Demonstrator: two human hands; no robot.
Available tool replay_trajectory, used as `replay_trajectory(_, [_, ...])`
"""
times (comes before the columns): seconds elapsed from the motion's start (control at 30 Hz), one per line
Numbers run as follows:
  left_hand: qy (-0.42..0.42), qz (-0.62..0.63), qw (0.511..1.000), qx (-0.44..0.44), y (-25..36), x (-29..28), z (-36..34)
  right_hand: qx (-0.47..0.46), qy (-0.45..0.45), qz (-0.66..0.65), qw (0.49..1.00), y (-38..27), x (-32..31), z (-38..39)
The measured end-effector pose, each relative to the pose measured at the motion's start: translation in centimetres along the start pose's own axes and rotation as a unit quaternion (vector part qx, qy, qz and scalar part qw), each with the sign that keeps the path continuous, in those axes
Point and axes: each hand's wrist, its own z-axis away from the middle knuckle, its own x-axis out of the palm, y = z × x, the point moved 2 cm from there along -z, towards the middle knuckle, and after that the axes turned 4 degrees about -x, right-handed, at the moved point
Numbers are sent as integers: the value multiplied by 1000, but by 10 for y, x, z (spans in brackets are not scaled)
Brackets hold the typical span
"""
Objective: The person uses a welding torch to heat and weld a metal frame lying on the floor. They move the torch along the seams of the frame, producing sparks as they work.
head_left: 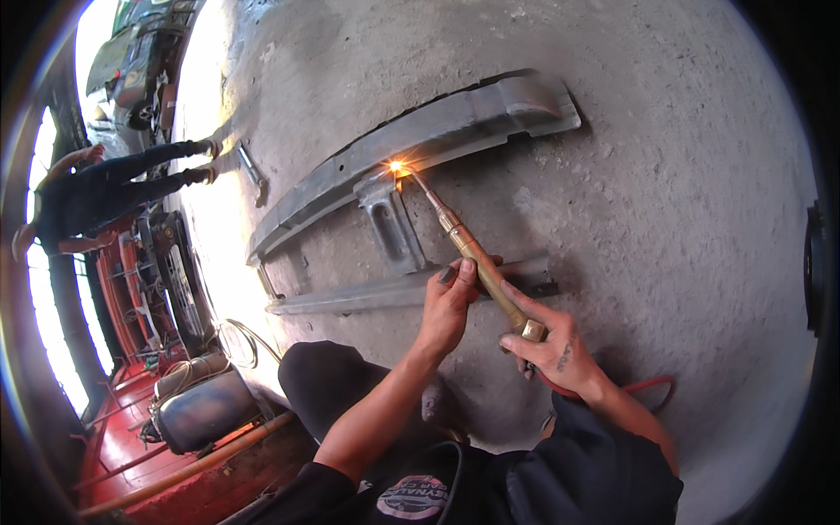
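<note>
My right hand [549, 346] grips a brass cutting torch [464, 241] by its valve end, a red hose trailing from it. My left hand [451, 302] is closed beside the torch body, around a dark piece that I cannot make out. The torch's nozzle [418, 181] meets a bright glowing spot [396, 166] where a long curved grey metal beam [472, 118] joins a short stamped bracket [389, 229]. Below the bracket, a second grey rail [350, 300] runs across the concrete floor, partly hidden by my hands and the torch.
A person [79, 201] in dark clothes stands at the left near a metal tube [251, 171]. Behind are a vehicle [127, 79], a red rack [122, 289], coiled hoses [241, 341] and a cylindrical tank [201, 411]. My dark-clad knee [324, 385] is at the lower middle.
</note>
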Motion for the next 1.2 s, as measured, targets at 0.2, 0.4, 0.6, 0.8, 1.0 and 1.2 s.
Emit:
replay_trajectory(0.2, [19, -25, 999, -25, -4, 0, -4, -7, -15, -26, 1000, 7, -9, -2])
replay_trajectory(0.4, [56, -60, 996, -34, 1, 9, -3, -3, -42, -48, 998, 9, -20, -6])
replay_trajectory(0.6, [73, -87, 992, -55, -4, 8, -6, -7, -45, -74, 996, 9, -28, -6])
replay_trajectory(0.8, [91, -121, 987, -52, 5, 16, -2, -31, -72, -64, 995, 7, -39, -6])
replay_trajectory(1.0, [121, -171, 976, -51, 10, 26, -3, -11, -66, -96, 993, 0, -39, -8])
replay_trajectory(1.2, [126, -107, 984, -62, -2, 19, -4, -30, -51, -94, 994, 13, -33, -11])
